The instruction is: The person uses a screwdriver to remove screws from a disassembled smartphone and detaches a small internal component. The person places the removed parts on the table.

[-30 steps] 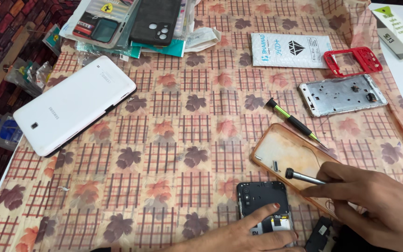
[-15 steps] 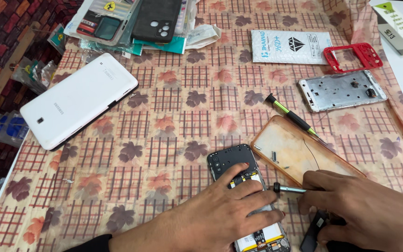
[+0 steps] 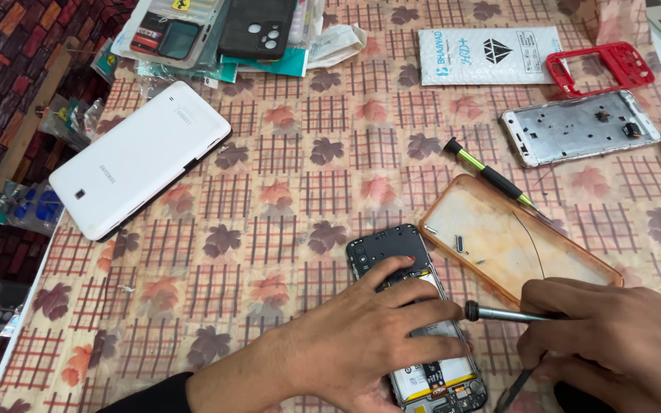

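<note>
An opened black phone (image 3: 392,248) with its back removed lies on the patterned tablecloth near the front edge. My left hand (image 3: 365,340) lies flat across its middle, pressing it down. My right hand (image 3: 613,336) grips a small metal-shafted screwdriver (image 3: 499,313) whose end points left, close to my left fingertips. An orange transparent phone case (image 3: 514,241) lies just behind my right hand with a few tiny parts in it.
A white tablet (image 3: 139,157) lies at the left. A green-and-black screwdriver (image 3: 487,174) rests behind the case. A silver phone frame (image 3: 579,126), a red frame (image 3: 602,65), a white packet (image 3: 487,53) and stacked phone cases (image 3: 223,30) sit at the back.
The view has shifted, bringing the phone further into sight. My left hand has slid over the phone and flattened on it. My right hand has moved the screwdriver closer to my left fingers.
</note>
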